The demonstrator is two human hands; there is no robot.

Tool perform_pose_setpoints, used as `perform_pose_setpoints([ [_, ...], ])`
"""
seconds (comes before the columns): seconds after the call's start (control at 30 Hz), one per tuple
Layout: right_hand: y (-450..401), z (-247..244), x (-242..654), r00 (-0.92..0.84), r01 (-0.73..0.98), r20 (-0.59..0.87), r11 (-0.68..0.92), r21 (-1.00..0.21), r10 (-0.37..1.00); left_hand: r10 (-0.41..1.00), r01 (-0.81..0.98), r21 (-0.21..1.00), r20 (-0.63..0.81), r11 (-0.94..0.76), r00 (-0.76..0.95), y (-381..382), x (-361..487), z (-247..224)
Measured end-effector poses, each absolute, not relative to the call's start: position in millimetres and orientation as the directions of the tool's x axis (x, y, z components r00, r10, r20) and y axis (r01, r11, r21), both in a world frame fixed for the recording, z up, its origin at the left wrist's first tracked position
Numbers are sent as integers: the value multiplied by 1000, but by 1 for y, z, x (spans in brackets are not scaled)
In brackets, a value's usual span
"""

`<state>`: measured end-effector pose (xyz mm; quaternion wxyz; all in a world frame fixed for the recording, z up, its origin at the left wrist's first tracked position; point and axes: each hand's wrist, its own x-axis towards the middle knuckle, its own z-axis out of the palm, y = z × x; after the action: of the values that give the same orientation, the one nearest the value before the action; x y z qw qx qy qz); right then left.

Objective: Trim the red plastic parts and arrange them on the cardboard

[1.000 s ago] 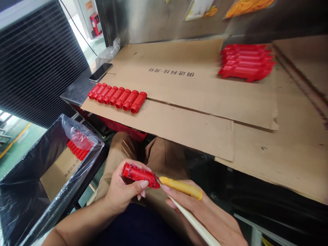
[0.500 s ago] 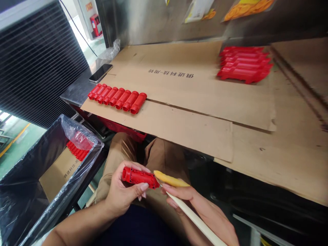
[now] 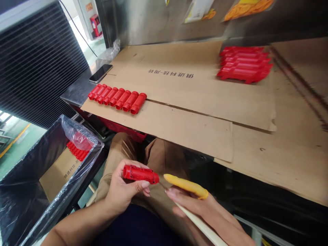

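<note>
My left hand [image 3: 123, 189] is closed round a red plastic tubular housing [image 3: 140, 174], tilted with its cut-out side towards me and its round open end to the left. My right hand [image 3: 194, 205] grips a trimming knife [image 3: 197, 221] with a long cream handle; its thin metal tip points at the housing's right end, apparently just apart from it. A yellow finger cot [image 3: 186, 185] covers one stretched finger of that hand. Both hands are above my lap, in front of the bench.
Cardboard [image 3: 184, 119] covers the bench. A row of red housings [image 3: 116, 98] lies at its left, near a phone [image 3: 100, 73]; more red housings [image 3: 244, 65] lie at the back right. To my left stands a plastic-lined bin [image 3: 30, 177] holding cardboard and red parts.
My right hand has drawn back to the right, taking the knife tip off the housing's end. The left hand has turned the housing slightly.
</note>
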<state>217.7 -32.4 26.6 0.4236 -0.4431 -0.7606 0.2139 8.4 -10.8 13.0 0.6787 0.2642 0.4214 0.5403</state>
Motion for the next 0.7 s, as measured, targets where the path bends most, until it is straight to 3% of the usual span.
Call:
perform_pose_setpoints([
  [0.2,-34,8,204,-252,513,548,590,-623,798,991,-485,863,-122,137,63,-14,9,15],
  [0.7,-40,4,203,-240,513,549,585,-628,801,994,-430,897,-90,105,57,-17,8,15],
])
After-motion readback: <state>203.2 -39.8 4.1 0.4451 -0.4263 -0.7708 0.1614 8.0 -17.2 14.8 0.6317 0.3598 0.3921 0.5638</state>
